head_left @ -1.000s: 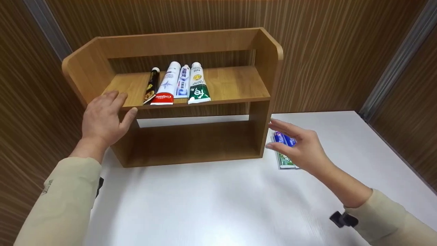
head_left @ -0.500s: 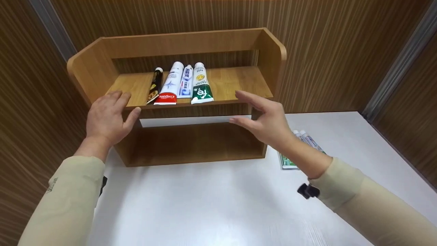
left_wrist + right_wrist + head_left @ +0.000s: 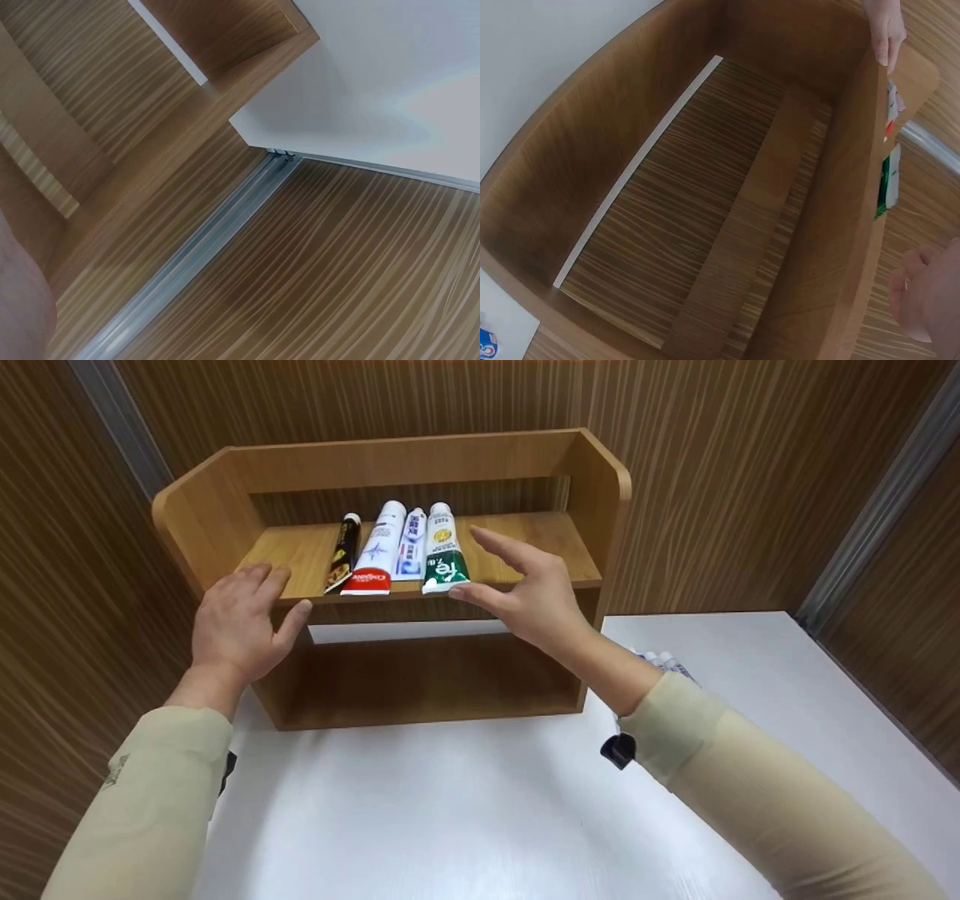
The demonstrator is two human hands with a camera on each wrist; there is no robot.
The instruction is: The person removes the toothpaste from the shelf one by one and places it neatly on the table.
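Shelf: a small wooden shelf (image 3: 225, 521) stands on the white table (image 3: 450, 810), its back to the brown striped wall (image 3: 712, 472). It has an upper board and a lower space.
Tubes on the shelf: four toothpaste tubes lie side by side on the upper board, caps to the back. From the shelf's left side they are a thin black tube (image 3: 343, 551), a white tube with a red end (image 3: 377, 549), a white and blue tube (image 3: 412, 544) and a green and white tube (image 3: 443, 550).
Left hand: the left hand (image 3: 236, 622) rests on the front edge of the upper board, near the shelf's left side. Its fingers are flat and loose, and it holds nothing.
Right hand: the right hand (image 3: 529, 596) is in front of the upper board, just to the right of the green and white tube. Its fingers are spread and mostly straight, and it holds nothing. The thumb is right beside the tube's bottom end; I cannot tell if it touches.
Other tubes: more tubes (image 3: 664, 661) lie on the table by the shelf's right side, mostly hidden behind the right arm.
Sleeves: both arms wear tan sleeves (image 3: 142, 802).
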